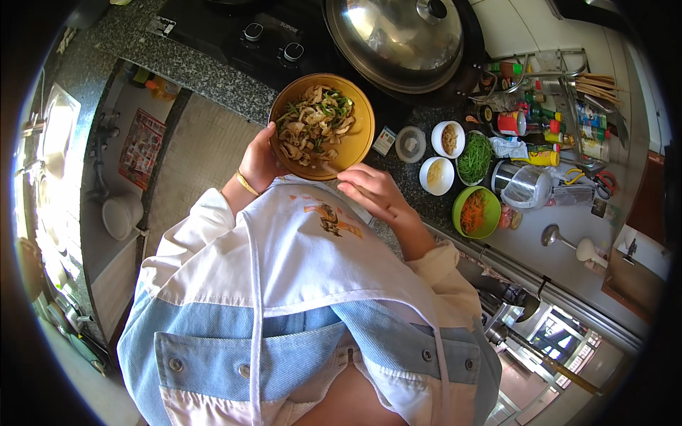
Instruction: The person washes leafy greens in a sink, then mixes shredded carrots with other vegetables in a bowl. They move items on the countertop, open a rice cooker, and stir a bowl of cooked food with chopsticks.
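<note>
My left hand (261, 160) grips the left rim of a yellow-brown bowl (364, 133), with the thumb on top of the edge. Inside lies a mix of sliced pale-brown pieces, perhaps meat or mushroom, with cut green pepper (341, 101). The bowl tilts slightly in front of my apron. At its lower right rim my right hand (375, 191) has its fingers curled around what looks like a slim utensil (330, 169). Its tip reaches into the bowl; most of it is hidden by the fingers, so its kind cannot be told.
A lidded wok (399, 42) covers a burner of the black gas hob (224, 37). On the right counter stand white bowls of minced seasoning (437, 175), shredded greens (474, 157), a green bowl of carrot shreds (477, 212), bottles (538, 117), scissors (605, 183) and a ladle (551, 235).
</note>
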A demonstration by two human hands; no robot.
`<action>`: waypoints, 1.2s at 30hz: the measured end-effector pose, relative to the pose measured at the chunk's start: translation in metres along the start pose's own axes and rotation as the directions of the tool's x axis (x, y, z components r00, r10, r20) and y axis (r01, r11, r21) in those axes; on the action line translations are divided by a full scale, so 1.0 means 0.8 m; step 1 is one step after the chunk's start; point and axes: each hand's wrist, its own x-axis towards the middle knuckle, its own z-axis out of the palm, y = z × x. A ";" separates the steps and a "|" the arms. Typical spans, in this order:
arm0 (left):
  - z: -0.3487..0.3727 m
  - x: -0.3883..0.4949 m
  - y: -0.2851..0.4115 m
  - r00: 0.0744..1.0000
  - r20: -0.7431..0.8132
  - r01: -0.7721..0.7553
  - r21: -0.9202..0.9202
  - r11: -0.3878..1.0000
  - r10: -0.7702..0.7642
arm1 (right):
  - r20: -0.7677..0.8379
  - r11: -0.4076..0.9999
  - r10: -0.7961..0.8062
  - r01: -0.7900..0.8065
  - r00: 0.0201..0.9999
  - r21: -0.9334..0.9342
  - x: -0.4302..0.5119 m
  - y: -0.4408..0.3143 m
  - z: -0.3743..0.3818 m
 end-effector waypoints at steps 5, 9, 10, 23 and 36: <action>-0.007 0.005 -0.001 0.995 -0.099 0.012 0.027 1.000 -0.010 | -0.096 0.987 -0.155 0.150 0.983 -0.058 0.008 0.000 -0.001; -0.010 0.007 -0.002 0.999 -0.044 0.017 0.002 1.000 -0.017 | 0.033 0.981 -0.179 0.181 0.983 -0.073 0.020 -0.006 0.025; -0.009 0.007 -0.002 0.999 -0.045 0.018 0.005 1.000 -0.018 | -0.030 0.965 -0.224 0.217 0.974 -0.144 0.023 0.016 0.036; 0.004 -0.002 0.000 1.000 -0.012 0.005 -0.006 1.000 -0.005 | -0.187 0.945 -0.273 0.227 0.944 -0.235 0.043 0.034 0.051; -0.009 0.007 0.000 1.000 -0.010 -0.007 -0.036 0.999 0.007 | -0.446 0.998 0.052 -0.066 0.894 -0.015 0.072 0.028 0.054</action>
